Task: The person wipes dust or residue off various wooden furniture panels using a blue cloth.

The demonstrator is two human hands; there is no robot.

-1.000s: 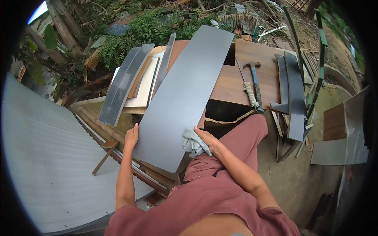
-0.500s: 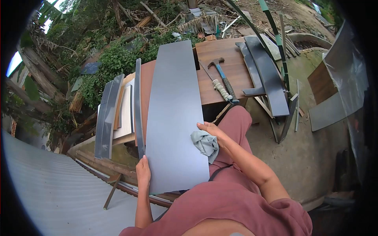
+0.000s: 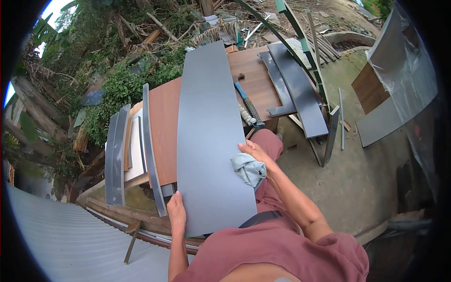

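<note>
A long grey panel (image 3: 206, 131) extends away from my body, over a brown wooden surface (image 3: 164, 136). My left hand (image 3: 177, 211) grips the panel's left edge near its lower end, thumb on top. On the right edge, my right hand (image 3: 256, 155) holds the panel, with a crumpled pale cloth (image 3: 249, 170) hanging at its fingers over the edge. A hammer (image 3: 249, 101) with a blue and black handle lies just right of the panel. Beside it is a cord-wrapped handle (image 3: 246, 114), partly hidden by the panel.
Dark panel pieces (image 3: 300, 94) lie on the right of the surface, beside a green metal frame (image 3: 305, 47). More strips and boards (image 3: 115, 155) are at the left. Plastic-covered boards (image 3: 394, 103) stand at far right. Corrugated roofing (image 3: 70, 235) fills the lower left.
The panel and both hands have shifted slightly relative to the surface, and the panel now covers more of the hammer and wrapped handle. The view has turned a little.
</note>
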